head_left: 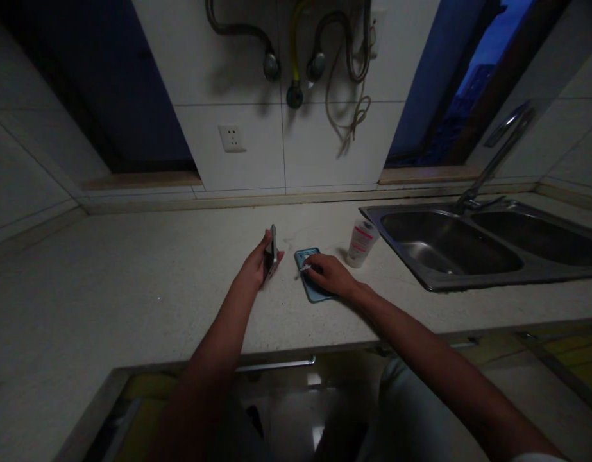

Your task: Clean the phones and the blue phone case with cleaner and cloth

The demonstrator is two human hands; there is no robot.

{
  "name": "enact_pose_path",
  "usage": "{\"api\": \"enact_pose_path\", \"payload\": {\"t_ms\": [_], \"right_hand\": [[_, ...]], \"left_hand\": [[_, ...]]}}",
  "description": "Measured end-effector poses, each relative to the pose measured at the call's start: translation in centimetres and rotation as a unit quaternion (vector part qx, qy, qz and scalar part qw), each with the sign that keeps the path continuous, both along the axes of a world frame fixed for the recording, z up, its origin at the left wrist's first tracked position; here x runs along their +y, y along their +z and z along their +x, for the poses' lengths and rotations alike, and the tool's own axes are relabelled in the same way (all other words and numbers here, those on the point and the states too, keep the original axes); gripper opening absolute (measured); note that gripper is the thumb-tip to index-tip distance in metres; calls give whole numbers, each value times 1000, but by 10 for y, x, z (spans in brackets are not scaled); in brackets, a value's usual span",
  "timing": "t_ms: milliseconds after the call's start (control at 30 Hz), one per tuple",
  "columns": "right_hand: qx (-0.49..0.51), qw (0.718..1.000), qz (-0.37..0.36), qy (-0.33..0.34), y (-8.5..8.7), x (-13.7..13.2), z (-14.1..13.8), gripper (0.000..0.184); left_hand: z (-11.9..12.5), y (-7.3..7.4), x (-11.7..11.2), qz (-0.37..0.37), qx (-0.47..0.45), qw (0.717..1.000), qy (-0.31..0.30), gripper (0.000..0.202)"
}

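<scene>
My left hand [261, 260] is closed around a phone [271, 254], held on edge above the counter so that its thin silver side shows. To the right, a blue phone case [317, 292] lies on the counter with a cutout near its top end. Over the case is my right hand [327, 273], fingers bent and pinched together. A small whitish bit pokes out at those fingertips; its kind is too small to make out. A clear plastic cup [362, 244] with pink-red print stands just beyond my right hand.
The pale counter [180, 269] runs along a tiled wall with a socket [232, 138] and hanging hoses [344, 38]. At the right is a steel double sink [433, 282] with a curved faucet [507, 135]. A drawer handle [276, 366] juts out below the counter's front edge.
</scene>
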State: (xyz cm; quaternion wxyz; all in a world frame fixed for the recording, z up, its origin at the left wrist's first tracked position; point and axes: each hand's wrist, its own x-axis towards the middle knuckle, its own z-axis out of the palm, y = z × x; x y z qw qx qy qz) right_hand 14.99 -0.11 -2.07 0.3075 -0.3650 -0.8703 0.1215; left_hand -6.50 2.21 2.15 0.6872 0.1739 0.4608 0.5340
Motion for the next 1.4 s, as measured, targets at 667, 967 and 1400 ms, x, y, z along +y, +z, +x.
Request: {"api": "enact_pose_path", "payload": {"t_ms": [667,967,1400], "right_hand": [[288,942,68,-161,12,1,1,32],[-30,980,178,-83,6,1,-1,41],[-2,959,255,120,20,-22,-8,24]], "left_hand": [[31,-8,-27,79,-240,917,-309,73],[54,-13,-32,81,-245,935,-243,70],[42,-6,-24,118,-196,967,-110,72]]}}
